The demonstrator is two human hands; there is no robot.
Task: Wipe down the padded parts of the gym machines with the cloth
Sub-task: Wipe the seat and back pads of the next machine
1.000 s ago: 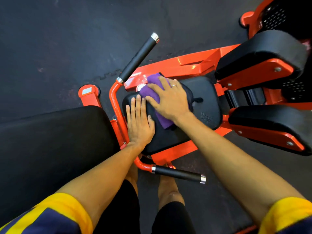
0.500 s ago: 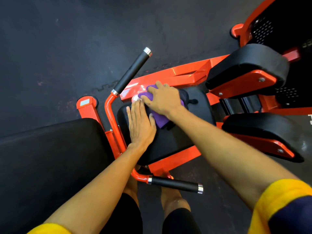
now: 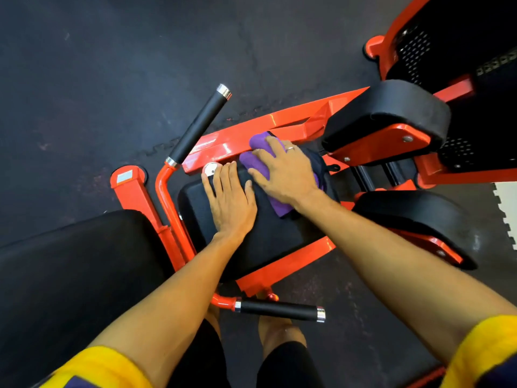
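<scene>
— What has shifted in the last half second?
— The right hand (image 3: 285,175) has flattened out. Its fingers were bent over the pad's far edge. Now they lie straight and spread on the purple cloth (image 3: 258,144), pressing it down with nothing curled round it. The left hand (image 3: 232,205) has kept its place.
— Where does the cloth sit?
— Under that palm, on the far strip of the seat pad (image 3: 274,242). Its long axis runs from beyond the fingertips, where one end laps against the orange beam (image 3: 246,135), back to just past the heel of the hand.
— And the rest of the pad?
— Nearly all of it lies nearer the person than the hand, and to its left. I'd judge the next stroke to be a pull toward the body.
— Is the left hand in the way?
— It lies flat, fingers together, just to the left, with its fingertips by a chrome knob (image 3: 211,168). It only braces, and may need to lift clear.
— Further out?
— One thigh pad (image 3: 391,107) lies to the right and beyond, and a second thigh pad (image 3: 414,214) to the right and nearer. A large back pad (image 3: 70,261) is well to the left. No containers are in view.
</scene>
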